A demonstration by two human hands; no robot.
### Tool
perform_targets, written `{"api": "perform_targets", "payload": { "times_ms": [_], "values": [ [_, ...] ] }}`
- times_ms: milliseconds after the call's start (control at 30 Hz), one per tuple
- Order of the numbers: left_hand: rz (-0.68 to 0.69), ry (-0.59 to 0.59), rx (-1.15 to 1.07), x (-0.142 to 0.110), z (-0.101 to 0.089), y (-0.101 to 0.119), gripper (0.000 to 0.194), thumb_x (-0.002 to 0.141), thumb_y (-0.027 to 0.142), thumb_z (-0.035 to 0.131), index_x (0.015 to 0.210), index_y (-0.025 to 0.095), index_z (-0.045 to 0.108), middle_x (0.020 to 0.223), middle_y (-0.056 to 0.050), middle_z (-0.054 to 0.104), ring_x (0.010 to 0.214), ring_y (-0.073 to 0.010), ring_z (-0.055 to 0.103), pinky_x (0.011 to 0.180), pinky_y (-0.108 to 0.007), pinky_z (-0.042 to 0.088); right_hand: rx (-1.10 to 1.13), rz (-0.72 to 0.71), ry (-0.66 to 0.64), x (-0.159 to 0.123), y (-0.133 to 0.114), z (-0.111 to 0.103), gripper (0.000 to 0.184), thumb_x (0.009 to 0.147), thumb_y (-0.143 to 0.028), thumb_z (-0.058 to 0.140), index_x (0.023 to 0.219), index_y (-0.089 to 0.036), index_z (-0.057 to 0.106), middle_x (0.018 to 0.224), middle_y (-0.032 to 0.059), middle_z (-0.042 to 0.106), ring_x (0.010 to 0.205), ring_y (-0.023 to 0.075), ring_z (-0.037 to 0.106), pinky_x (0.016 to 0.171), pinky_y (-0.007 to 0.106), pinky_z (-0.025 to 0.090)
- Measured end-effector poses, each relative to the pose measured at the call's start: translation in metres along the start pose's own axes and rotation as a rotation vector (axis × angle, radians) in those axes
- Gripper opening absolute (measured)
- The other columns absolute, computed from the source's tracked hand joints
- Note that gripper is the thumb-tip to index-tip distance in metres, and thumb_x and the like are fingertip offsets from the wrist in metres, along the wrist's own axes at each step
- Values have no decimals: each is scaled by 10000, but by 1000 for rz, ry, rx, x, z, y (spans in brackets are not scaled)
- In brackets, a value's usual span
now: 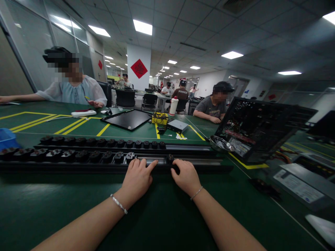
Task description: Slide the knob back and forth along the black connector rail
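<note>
Head view: a small black piece point(170, 159) sits on the long black rail point(214, 169), right at the fingertips of the right hand point(185, 174). That hand is curled, with a gap between thumb and pointing finger. I cannot tell if it pinches the piece or just touches its side. The left hand point(138, 176) is spread out, one finger pointing toward the piece, other fingertips by a silver-topped block point(130, 157).

The piece looks light and hard, maybe plastic, so it should not squash. Its sides seem the best spot to hold, with finger and thumb. The shiny strip point(209, 161) in the rail looks smooth like metal, so the piece may slip along it.

Left of the left hand, chunky dark blocks point(94, 156) sit in a row on the rail; some have grey tops. Past both hands, a second rail point(193, 147) runs alongside, with more round black lumps point(120, 143) on it.
</note>
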State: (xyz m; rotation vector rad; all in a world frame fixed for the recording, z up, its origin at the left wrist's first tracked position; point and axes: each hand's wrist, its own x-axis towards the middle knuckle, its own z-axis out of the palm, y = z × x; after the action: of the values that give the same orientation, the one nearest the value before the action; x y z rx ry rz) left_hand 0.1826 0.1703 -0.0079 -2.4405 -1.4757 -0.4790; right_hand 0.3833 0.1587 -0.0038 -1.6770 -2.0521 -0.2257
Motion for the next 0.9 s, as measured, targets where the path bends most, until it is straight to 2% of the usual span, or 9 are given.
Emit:
{"api": "perform_targets", "payload": {
  "times_ms": [900],
  "values": [
    [18,16,21,-1,0,-1,535,780,214,506,1298,330,448,930,-61,548,906,-243,479,882,-395,322,45,4,22,1,2,1,73,778,-239,531,836,-208,564,820,17,640,803,175,573,791,300,386]
  ]
}}
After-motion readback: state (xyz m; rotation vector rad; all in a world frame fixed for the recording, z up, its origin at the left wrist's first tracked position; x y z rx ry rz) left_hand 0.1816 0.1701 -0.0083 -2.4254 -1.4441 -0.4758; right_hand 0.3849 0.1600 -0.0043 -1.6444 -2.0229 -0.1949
